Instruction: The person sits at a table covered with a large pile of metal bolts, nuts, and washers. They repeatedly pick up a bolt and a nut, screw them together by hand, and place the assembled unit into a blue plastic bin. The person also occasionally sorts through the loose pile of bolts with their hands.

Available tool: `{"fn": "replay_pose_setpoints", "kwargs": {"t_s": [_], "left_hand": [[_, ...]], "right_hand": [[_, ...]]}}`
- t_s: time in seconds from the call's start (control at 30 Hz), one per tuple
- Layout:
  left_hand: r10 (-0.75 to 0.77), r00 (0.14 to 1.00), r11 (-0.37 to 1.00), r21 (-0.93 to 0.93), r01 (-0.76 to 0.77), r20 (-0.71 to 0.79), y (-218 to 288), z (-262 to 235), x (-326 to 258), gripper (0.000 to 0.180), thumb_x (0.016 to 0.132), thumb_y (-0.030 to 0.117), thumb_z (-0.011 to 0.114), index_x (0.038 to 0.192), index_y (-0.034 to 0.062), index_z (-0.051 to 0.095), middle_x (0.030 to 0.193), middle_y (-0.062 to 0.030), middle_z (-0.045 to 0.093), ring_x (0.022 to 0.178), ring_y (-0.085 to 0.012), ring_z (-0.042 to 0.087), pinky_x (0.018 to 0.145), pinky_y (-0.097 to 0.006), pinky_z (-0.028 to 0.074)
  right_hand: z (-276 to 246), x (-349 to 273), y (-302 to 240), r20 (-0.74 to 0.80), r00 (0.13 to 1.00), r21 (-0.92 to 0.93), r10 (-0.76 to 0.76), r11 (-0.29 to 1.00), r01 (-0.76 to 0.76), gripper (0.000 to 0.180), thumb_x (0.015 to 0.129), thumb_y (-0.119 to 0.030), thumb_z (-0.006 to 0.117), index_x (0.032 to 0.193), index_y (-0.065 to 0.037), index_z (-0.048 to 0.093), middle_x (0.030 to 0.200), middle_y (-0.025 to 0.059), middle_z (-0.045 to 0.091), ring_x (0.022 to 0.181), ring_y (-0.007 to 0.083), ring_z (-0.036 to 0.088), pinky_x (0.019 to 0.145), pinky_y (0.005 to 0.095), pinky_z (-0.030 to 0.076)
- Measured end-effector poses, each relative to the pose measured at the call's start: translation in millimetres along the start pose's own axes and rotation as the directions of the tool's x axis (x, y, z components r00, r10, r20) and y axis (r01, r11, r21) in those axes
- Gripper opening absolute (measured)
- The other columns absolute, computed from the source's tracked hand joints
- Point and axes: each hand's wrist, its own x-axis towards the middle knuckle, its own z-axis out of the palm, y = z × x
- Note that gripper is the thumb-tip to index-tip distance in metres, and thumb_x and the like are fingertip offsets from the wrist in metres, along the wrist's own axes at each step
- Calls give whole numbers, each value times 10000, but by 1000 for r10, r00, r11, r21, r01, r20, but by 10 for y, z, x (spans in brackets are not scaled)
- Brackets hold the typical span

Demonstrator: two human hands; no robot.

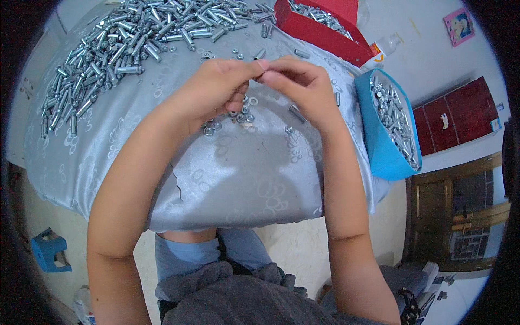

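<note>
My left hand [222,81] and my right hand [309,89] meet fingertip to fingertip over the table. Both are closed in a pinch, and whatever sits between the fingers is hidden or too small to name. A short metal sleeve [260,54] shows just behind the fingertips; I cannot tell whether they touch it. Beneath my left hand lie several nuts [246,117] and washers [253,101], with more nuts [212,127] nearer its wrist. By my right wrist rests a loose metal sleeve [297,114], and another sleeve [301,53] lies beyond that hand.
A large heap of metal anchor bolts [127,49] covers the table's far left. At the far right stands a red box [325,38] of metal parts; a blue fabric bin [379,146] of bolts is nearer. A plastic bottle [385,46] stands between them. Silvery cloth [238,200] covers the table.
</note>
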Motion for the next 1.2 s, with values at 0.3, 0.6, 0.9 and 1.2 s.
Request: {"fn": "replay_pose_setpoints", "kwargs": {"t_s": [0.3, 0.6, 0.9, 1.2], "left_hand": [[-63, 995, 991, -125, 54, -71, 24, -37, 11, 293, 855, 339, 543, 806, 50, 533, 508, 81, 294, 421, -39, 260, 385, -213, 198], [-74, 995, 993, -92, 68, -60, 2, -36, 20, 279, 848, 330, 551, 795, 57, 534, 503, 82, 301, 414, -40, 266, 381, -209, 205], [-124, 992, 984, -126, 126, 24, 20, -33, 6, 259, 832, 286, 559, 794, 30, 543, 509, 78, 313, 415, -38, 268, 382, -210, 217], [-36, 991, 976, -219, 7, -130, 34, -13, -10, 204, 826, 233, 524, 790, 32, 540, 548, 43, 378, 444, -50, 306, 444, -218, 293]], "right_hand": [[-34, -39, 410, 47, 998, -776, -35, 629, 58, 325, 816, -242, 563, 1127, -149, 570, 975, 176, 509, 942, 321, 459, 827, 376, 409], [-26, 7, 322, 56, 995, -824, -84, 559, 94, 247, 755, -232, 628, 973, -115, 620, 973, 145, 528, 952, 317, 459, 834, 390, 409], [-77, -5, 335, 77, 993, -810, -95, 574, 118, 250, 743, -183, 647, 927, -25, 591, 914, 135, 562, 913, 284, 498, 820, 362, 422], [114, 38, 9, 59, 992, 200, 110, 972, -119, 195, 803, -106, 623, 950, 9, 570, 868, 50, 613, 759, 93, 567, 667, 218, 454]]}}
